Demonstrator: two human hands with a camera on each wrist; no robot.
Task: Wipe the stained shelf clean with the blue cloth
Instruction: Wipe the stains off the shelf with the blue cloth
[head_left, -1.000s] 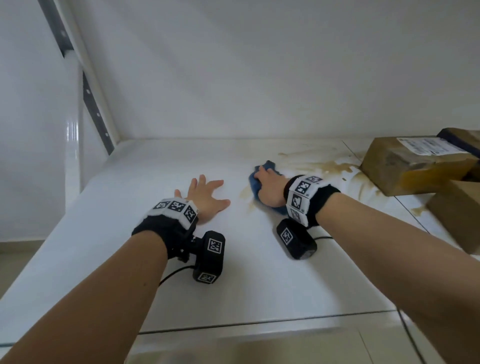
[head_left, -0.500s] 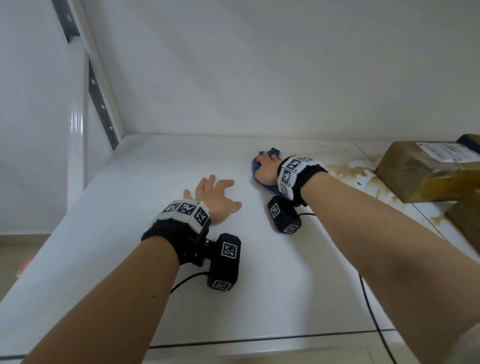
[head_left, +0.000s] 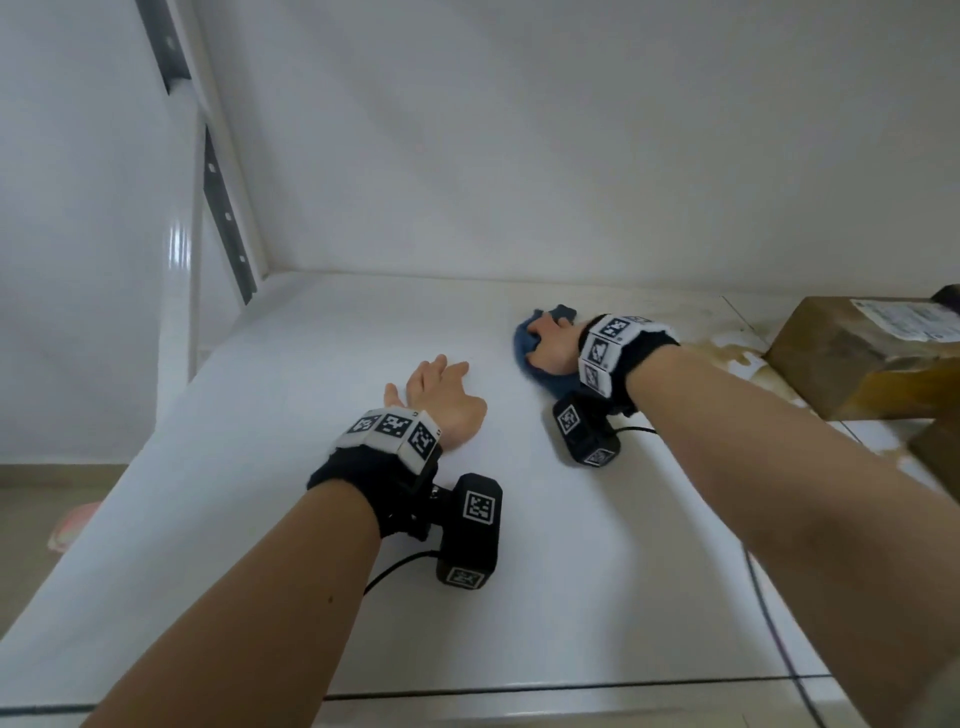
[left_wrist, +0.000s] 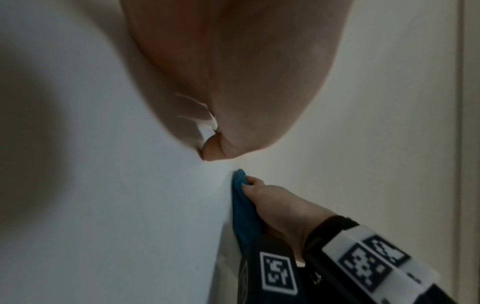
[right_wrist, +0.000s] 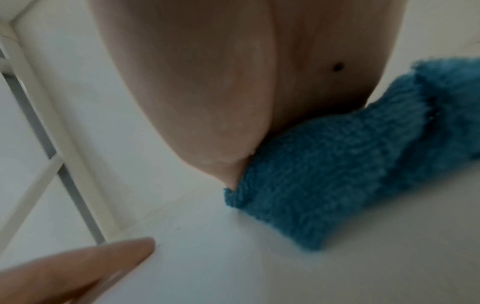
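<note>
The white shelf (head_left: 260, 467) carries a brown stain (head_left: 732, 353) toward its right back. My right hand (head_left: 550, 348) grips the bunched blue cloth (head_left: 524, 343) and presses it onto the shelf, left of the stain and near the back wall. The right wrist view shows the palm (right_wrist: 207, 82) bearing down on the cloth (right_wrist: 337, 164). In the left wrist view the right hand (left_wrist: 275, 201) has its thumb hooked over the cloth (left_wrist: 244, 211). My left hand (head_left: 436, 379) lies flat and empty on the shelf, a hand's width left of the cloth.
Two stained cardboard boxes (head_left: 852, 358) (head_left: 940, 452) stand on the shelf's right side, beside the stain. A white upright with a slotted grey rail (head_left: 223, 208) borders the shelf on the left. A thin black cable (head_left: 769, 623) trails under my right forearm.
My right hand has pushed the cloth farther toward the back wall and slightly left. The faint brown smear left of the cloth is gone. The left hand stays flat in place.
</note>
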